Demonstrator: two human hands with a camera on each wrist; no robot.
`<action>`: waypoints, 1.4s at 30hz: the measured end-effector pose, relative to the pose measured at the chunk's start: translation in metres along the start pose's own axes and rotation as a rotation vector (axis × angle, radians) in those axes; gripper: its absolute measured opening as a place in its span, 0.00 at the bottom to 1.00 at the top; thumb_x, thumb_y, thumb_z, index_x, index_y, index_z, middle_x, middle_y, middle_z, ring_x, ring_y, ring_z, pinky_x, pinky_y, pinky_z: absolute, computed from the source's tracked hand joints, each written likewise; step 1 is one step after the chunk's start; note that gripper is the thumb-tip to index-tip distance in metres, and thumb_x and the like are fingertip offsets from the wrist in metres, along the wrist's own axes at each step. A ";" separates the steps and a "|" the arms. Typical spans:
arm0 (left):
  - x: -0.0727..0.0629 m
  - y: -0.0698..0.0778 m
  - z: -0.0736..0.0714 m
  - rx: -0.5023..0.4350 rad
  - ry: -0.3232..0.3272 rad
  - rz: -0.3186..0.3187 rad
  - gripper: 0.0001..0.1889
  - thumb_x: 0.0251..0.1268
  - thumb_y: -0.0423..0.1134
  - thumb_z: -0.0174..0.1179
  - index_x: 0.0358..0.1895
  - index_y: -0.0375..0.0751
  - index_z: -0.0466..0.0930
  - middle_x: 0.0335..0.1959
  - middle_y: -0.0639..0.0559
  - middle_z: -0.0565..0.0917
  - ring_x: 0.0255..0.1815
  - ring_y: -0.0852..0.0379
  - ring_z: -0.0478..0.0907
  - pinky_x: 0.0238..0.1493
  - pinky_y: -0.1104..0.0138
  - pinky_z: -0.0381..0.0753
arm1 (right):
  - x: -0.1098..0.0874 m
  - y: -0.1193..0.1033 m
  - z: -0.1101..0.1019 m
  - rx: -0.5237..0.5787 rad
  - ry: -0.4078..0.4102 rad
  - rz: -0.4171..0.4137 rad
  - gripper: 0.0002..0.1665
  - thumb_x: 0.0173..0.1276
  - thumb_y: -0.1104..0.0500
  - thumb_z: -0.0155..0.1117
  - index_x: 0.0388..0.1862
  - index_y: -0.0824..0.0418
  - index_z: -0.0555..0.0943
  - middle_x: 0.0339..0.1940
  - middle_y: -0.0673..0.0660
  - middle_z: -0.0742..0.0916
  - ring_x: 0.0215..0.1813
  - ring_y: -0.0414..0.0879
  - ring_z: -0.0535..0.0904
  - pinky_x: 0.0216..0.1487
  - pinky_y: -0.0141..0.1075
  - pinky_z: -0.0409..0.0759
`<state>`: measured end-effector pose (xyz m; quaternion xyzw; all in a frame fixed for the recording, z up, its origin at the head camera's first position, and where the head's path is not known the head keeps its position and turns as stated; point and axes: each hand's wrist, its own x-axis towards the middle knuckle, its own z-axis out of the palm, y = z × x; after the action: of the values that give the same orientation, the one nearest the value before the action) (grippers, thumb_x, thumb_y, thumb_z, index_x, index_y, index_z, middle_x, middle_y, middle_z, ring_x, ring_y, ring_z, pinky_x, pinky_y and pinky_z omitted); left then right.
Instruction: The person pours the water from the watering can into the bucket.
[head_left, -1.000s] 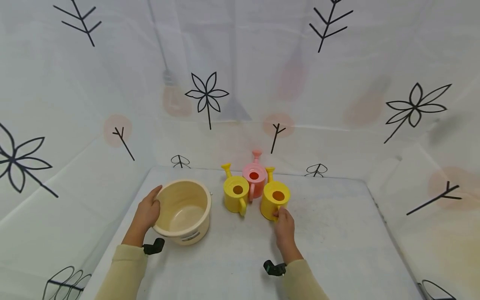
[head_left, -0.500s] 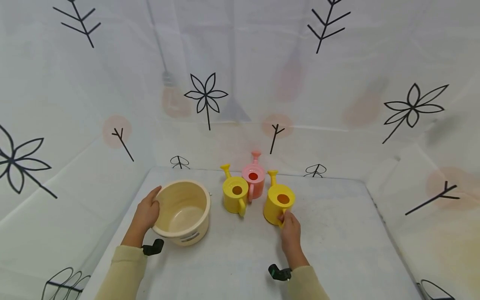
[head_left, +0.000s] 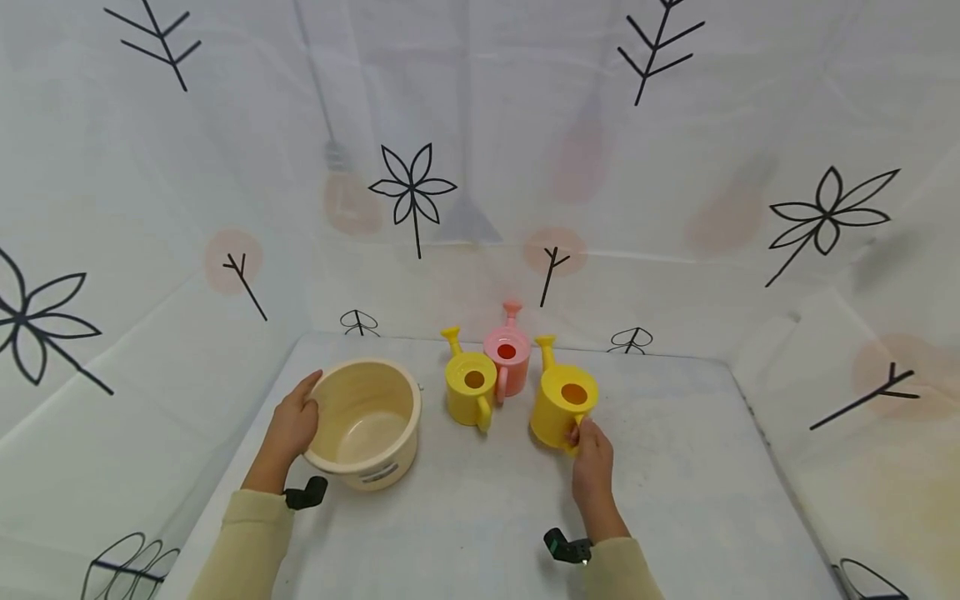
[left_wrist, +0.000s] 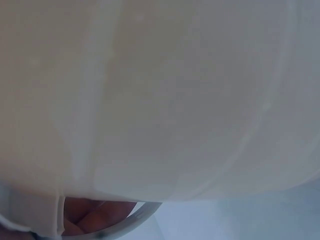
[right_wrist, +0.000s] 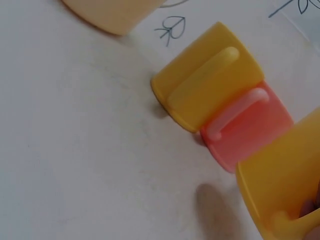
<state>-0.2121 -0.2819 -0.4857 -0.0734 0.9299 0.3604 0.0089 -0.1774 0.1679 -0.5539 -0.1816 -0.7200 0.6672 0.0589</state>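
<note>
Okay, the right hand (head_left: 592,462) is holding the right-hand yellow watering can (head_left: 553,417) by its handle, that grip being clamped on it. The can is probably hanging just off the bench (head_left: 480,525), since its shadow (right_wrist: 215,212) is falling apart from the base in the right wrist view. Its spout is pointing away from the person. The left hand (head_left: 291,429) is gripping the left side of the cream bucket (head_left: 405,458), clamped on the rim; how its thumb is sitting, I cannot tell. The bucket is standing left of the cans, its mouth facing up. The pink watering can (head_left: 517,375) is standing between the two yellow ones, towards the back, with the second yellow watering can (head_left: 467,406) resting close against it.

Judging the step: handling the can well is meaning a firm pinch high on the handle, because the body is hanging off one side and is likely wanting to tip. Moving it is calling for a level lift, spout swinging wide of the pink can. Meanwhile the left grip is best serving by steadying the bucket without dragging it.
</note>
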 end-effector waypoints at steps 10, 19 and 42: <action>0.000 0.000 0.000 -0.001 0.008 -0.004 0.30 0.70 0.35 0.33 0.76 0.46 0.55 0.69 0.30 0.66 0.39 0.43 0.76 0.50 0.49 0.73 | -0.002 -0.015 -0.001 0.035 0.018 -0.090 0.33 0.77 0.38 0.37 0.34 0.68 0.68 0.32 0.55 0.71 0.41 0.48 0.68 0.44 0.31 0.69; 0.000 0.001 0.002 0.000 0.004 -0.008 0.30 0.70 0.35 0.33 0.76 0.46 0.55 0.69 0.31 0.67 0.32 0.47 0.76 0.43 0.55 0.75 | -0.008 -0.028 -0.001 0.051 0.023 -0.166 0.34 0.79 0.43 0.40 0.31 0.75 0.68 0.28 0.58 0.70 0.35 0.47 0.67 0.39 0.34 0.67; -0.001 0.005 0.007 -0.021 0.010 0.011 0.30 0.70 0.34 0.32 0.76 0.44 0.55 0.71 0.31 0.65 0.55 0.36 0.73 0.58 0.45 0.70 | -0.015 -0.068 0.006 0.090 -0.054 -0.279 0.36 0.77 0.44 0.45 0.19 0.73 0.68 0.20 0.63 0.72 0.32 0.52 0.71 0.36 0.36 0.75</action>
<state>-0.2117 -0.2732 -0.4874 -0.0703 0.9264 0.3700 0.0015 -0.1781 0.1542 -0.4857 -0.0588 -0.7089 0.6888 0.1398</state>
